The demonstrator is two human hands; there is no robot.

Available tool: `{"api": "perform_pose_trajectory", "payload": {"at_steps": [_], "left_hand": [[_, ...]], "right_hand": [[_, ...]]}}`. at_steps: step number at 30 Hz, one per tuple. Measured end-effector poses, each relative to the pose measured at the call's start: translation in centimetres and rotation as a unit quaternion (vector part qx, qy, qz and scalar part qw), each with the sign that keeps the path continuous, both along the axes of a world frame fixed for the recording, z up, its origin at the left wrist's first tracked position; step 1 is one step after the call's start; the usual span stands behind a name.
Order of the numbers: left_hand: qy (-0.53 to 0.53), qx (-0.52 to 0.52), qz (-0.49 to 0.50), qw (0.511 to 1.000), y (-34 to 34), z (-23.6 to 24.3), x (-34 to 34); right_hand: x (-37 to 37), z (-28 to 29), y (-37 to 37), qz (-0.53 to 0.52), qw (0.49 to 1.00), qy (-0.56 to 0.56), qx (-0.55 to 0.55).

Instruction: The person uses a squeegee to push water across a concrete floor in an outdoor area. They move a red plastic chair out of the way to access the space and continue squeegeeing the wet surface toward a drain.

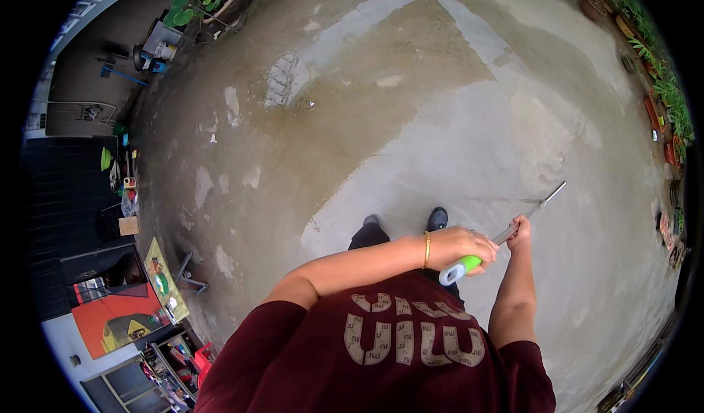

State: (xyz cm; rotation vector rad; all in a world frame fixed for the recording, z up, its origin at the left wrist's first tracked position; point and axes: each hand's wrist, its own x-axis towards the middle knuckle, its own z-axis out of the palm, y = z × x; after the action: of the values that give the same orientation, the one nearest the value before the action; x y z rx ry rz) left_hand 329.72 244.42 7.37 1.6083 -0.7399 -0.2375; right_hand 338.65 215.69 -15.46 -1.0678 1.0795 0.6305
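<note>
Both my hands are closed around one long-handled floor squeegee (506, 234), held slanting away to the right. My left hand (456, 247), with a gold bangle at the wrist, reaches across my body and grips the upper end beside the green and grey handle grip (459, 269). Farther down the metal pole, my right hand (519, 232) is wrapped around it. The tool's narrow bar head (555, 194) appears at the floor, seen nearly edge-on. Around it the concrete floor (469, 149) is pale grey, meeting a browner, wet-looking area along a diagonal edge.
Potted plants (664, 94) line the right edge, and another potted plant (220, 2) stands at the far left. A small table (165, 281) with items stands left, near a shelf (170, 365) and a red stool (204, 362). A small round drain (311, 104) lies ahead.
</note>
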Motion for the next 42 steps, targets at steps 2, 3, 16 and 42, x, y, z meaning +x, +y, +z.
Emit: {"api": "perform_pose_trajectory", "payload": {"at_steps": [2,3,16,42], "left_hand": [[0.01,-0.011,0.045,0.999,0.6,1.1,0.7],[0.016,-0.006,0.065,0.998,1.8,1.7,0.6],[0.045,0.179,0.335,0.924,21.6,11.5,-10.0],[-0.021,0.064,0.266,0.962,23.2,5.7,13.2]], "right_hand": [[1.1,0.5,1.6,0.009,1.0,-0.019,-0.013],[1.3,0.6,2.9,0.013,0.999,-0.029,-0.019],[-1.1,8.4,35.9,0.291,0.949,-0.099,0.073],[22.9,6.4,33.0,0.22,0.957,-0.171,-0.074]]}}
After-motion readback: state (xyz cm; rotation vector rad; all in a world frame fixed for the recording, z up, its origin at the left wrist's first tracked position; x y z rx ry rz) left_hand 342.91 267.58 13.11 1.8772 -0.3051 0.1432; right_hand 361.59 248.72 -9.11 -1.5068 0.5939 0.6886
